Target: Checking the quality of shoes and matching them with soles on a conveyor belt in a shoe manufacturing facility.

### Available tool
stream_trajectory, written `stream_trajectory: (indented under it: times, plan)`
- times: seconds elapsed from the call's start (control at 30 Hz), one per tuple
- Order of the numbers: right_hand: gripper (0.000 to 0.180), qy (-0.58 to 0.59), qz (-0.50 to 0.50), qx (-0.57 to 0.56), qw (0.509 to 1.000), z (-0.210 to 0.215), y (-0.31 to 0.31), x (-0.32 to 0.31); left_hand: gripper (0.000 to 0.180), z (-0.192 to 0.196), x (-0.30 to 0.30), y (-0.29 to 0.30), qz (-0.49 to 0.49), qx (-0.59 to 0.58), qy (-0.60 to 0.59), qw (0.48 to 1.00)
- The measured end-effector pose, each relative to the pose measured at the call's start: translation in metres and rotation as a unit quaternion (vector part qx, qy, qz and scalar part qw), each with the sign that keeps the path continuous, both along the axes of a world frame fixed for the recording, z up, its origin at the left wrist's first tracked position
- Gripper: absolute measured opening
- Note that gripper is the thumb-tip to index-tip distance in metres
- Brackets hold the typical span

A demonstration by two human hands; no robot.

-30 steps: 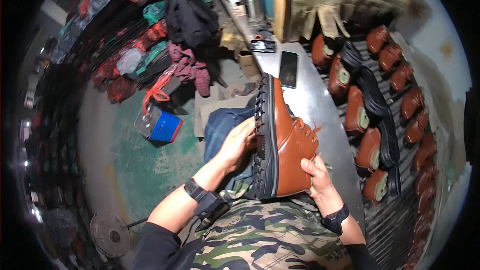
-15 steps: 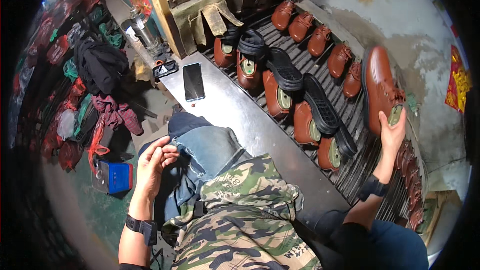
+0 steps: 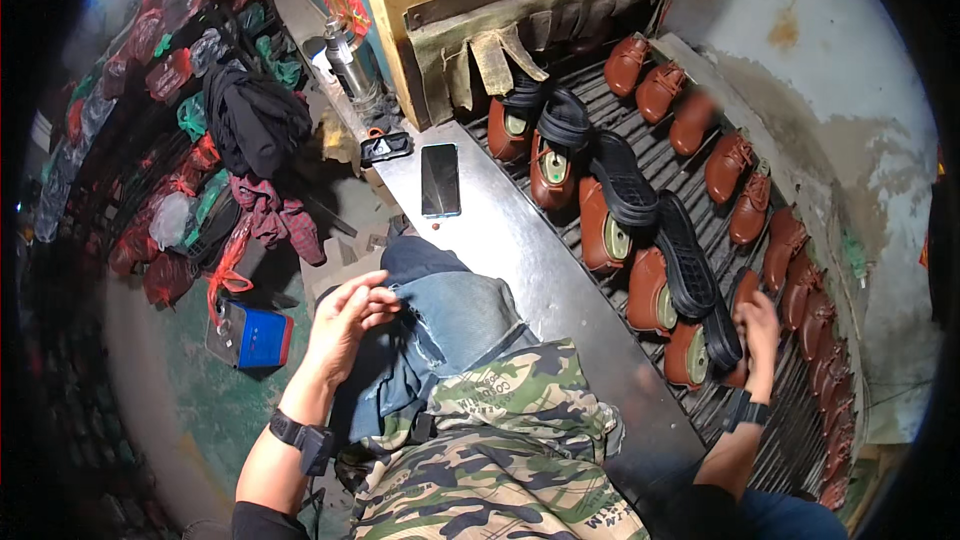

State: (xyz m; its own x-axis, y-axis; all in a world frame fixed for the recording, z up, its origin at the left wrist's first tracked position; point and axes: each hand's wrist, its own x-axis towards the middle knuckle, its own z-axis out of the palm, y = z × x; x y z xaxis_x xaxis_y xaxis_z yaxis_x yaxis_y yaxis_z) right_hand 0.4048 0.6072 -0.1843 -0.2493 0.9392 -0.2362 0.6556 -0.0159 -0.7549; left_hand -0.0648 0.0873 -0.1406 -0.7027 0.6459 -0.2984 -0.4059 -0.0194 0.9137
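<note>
My right hand (image 3: 760,330) is over the slatted rack at a brown leather shoe (image 3: 743,288). The hand hides the shoe's middle, and blur keeps me from telling whether the fingers grip it. Left of it lie loose black soles (image 3: 687,255) in a line. Brown shoes with green lasts (image 3: 605,230) stand beside these soles. Above my knee, in torn blue jeans (image 3: 450,315), my left hand (image 3: 350,325) is loosely closed, its thumb against the curled fingers, with nothing visible in it.
A metal ledge (image 3: 560,290) borders the rack and holds a phone (image 3: 440,180). More brown shoes (image 3: 728,168) line the rack's far side by the wall. Beyond the ledge stands a metal flask (image 3: 348,60). On the left are a blue-and-red box (image 3: 250,335) and a dark cloth (image 3: 255,120).
The raised brown shoe has come down onto the rack beside the black soles, with my right hand lowered over it. My view has shifted; the left hand keeps its pose.
</note>
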Motion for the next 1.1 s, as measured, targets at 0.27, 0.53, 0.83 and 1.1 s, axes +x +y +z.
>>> stream_trajectory:
  times: [0.27, 0.53, 0.83, 1.1]
  plan:
    - [0.061, 0.111, -0.06, 0.038, 0.991, 0.024, -0.001, 0.009, 0.045, -0.002, 0.012, 0.042, -0.068, 0.042, -0.016, 0.997]
    - [0.064, 0.292, 0.253, -0.001, 0.923, 0.119, -0.176, -0.174, 0.079, 0.021, 0.047, 0.105, -0.025, 0.174, -0.011, 0.984]
    - [0.084, 0.036, 0.143, -0.075, 0.986, 0.031, -0.016, -0.144, 0.031, 0.007, -0.008, 0.014, 0.233, 0.138, -0.204, 0.941]
    - [0.077, 0.073, 0.285, 0.247, 0.923, 0.012, -0.158, -0.16, 0.038, -0.02, -0.019, -0.018, 0.248, 0.036, -0.02, 0.968]
